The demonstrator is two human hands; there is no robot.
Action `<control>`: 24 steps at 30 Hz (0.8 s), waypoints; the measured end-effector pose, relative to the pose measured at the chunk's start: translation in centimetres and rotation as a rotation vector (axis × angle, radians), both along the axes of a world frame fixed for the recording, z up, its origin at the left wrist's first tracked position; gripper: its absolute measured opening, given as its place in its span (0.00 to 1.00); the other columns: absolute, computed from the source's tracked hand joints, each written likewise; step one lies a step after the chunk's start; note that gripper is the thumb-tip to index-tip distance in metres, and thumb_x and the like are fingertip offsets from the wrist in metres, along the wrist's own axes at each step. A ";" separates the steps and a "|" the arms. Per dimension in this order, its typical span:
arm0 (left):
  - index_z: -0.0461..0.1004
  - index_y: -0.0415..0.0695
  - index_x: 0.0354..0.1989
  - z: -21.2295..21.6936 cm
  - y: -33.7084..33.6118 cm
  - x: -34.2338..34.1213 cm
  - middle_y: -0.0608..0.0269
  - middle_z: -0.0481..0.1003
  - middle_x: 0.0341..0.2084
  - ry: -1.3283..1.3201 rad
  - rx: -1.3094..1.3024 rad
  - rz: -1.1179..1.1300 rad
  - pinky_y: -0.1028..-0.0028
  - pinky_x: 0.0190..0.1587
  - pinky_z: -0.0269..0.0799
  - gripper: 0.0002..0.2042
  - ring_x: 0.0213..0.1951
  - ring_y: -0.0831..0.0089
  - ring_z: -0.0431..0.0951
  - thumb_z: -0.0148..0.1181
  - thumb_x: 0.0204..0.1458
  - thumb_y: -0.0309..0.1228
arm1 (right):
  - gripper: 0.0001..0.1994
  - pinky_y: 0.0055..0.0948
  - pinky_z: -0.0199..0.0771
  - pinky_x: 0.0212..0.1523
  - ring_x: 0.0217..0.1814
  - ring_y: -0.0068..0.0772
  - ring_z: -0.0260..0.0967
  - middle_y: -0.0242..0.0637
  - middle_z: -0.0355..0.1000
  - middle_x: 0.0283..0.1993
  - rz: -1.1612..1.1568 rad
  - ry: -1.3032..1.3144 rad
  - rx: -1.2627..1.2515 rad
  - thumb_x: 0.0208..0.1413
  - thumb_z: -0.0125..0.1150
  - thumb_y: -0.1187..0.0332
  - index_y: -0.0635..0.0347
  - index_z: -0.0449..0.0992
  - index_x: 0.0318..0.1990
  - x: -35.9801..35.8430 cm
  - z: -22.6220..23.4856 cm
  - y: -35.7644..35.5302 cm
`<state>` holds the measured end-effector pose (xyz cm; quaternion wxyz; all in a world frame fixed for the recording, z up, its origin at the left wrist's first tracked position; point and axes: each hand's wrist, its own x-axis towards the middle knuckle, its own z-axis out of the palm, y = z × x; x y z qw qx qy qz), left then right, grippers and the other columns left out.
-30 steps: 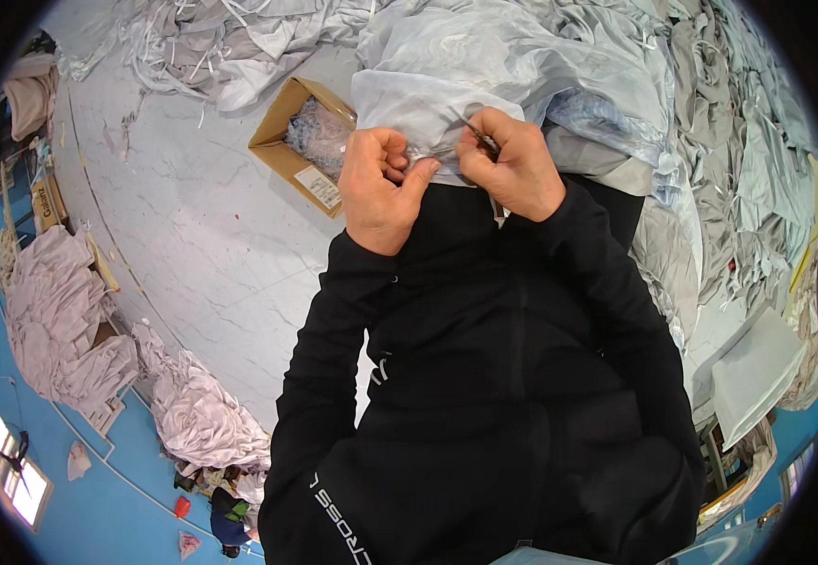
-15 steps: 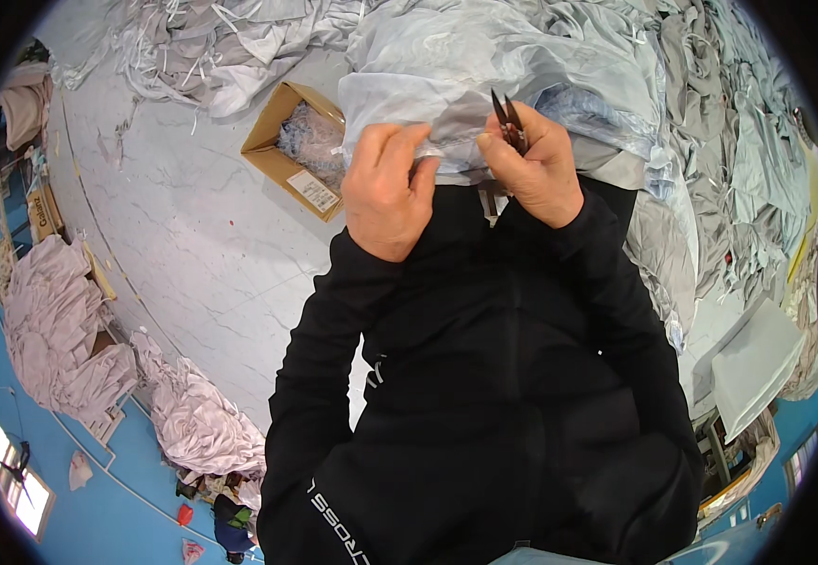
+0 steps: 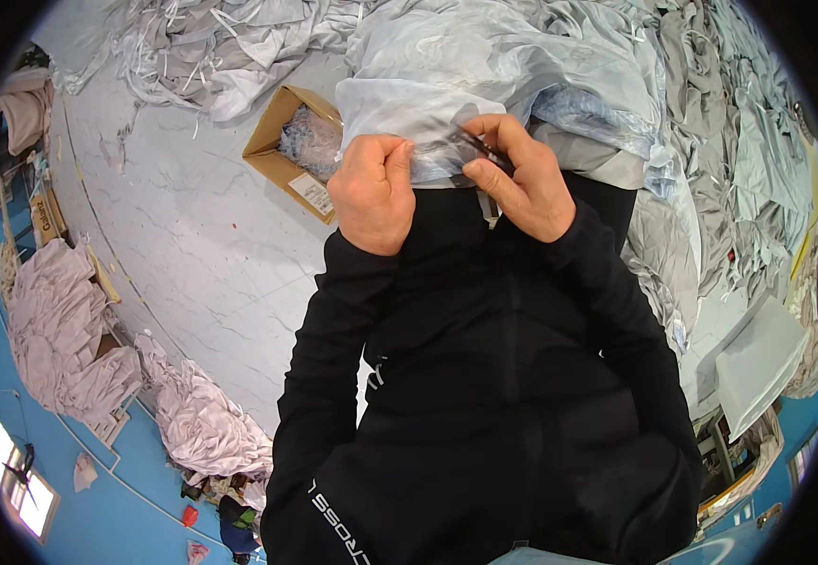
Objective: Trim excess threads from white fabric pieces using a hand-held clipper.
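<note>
Both hands work at the near hem of a pale blue-grey garment (image 3: 484,75) that drapes over the worktop (image 3: 192,245) edge against the person's chest. The left hand (image 3: 371,193) is closed in a fist, pinching the fabric edge taut. The right hand (image 3: 512,179) grips a small dark tool, probably thread snips (image 3: 475,149), with its tip laid on the hem between the two hands. The step in hand looks like trimming loose threads along that edge. The next move calls for keeping the cloth tight and placing the blades on the thread alone, clear of the fabric. An open cardboard box (image 3: 282,155) of clear bags sits just left.
</note>
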<state>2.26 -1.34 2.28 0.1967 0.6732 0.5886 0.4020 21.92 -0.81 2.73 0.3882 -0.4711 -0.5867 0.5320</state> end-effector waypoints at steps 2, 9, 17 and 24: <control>0.73 0.40 0.30 -0.3 -0.2 -0.3 0.54 0.75 0.25 -0.050 -0.098 0.052 0.65 0.29 0.71 0.05 0.27 0.54 0.76 0.65 0.53 0.23 | 0.14 0.23 0.69 0.38 0.35 0.24 0.69 0.35 0.72 0.34 0.036 -0.133 0.076 0.60 0.63 0.72 0.66 0.73 0.51 0.0 -0.2 -0.5; 0.71 0.39 0.30 -0.8 -0.8 -0.8 0.58 0.73 0.21 -0.190 -0.205 0.048 0.70 0.26 0.68 0.07 0.22 0.66 0.73 0.63 0.57 0.25 | 0.16 0.27 0.70 0.28 0.27 0.33 0.71 0.35 0.72 0.33 -0.015 -0.406 0.351 0.47 0.72 0.71 0.57 0.80 0.46 -1.2 0.8 -0.4; 0.70 0.39 0.31 -0.1 -1.3 -0.1 0.66 0.73 0.19 -0.437 -0.290 0.018 0.79 0.23 0.66 0.08 0.19 0.82 0.69 0.59 0.61 0.26 | 0.17 0.28 0.70 0.28 0.28 0.32 0.71 0.34 0.72 0.32 -0.039 -0.379 0.360 0.44 0.73 0.73 0.53 0.81 0.45 -1.6 0.0 -0.4; 0.71 0.39 0.31 -0.3 -1.5 -0.2 0.67 0.73 0.19 -0.519 -0.299 -0.001 0.80 0.23 0.65 0.07 0.19 0.83 0.69 0.59 0.61 0.26 | 0.16 0.29 0.70 0.28 0.28 0.34 0.71 0.33 0.72 0.32 -0.054 -0.371 0.381 0.44 0.73 0.73 0.53 0.82 0.43 -1.8 -0.2 -0.2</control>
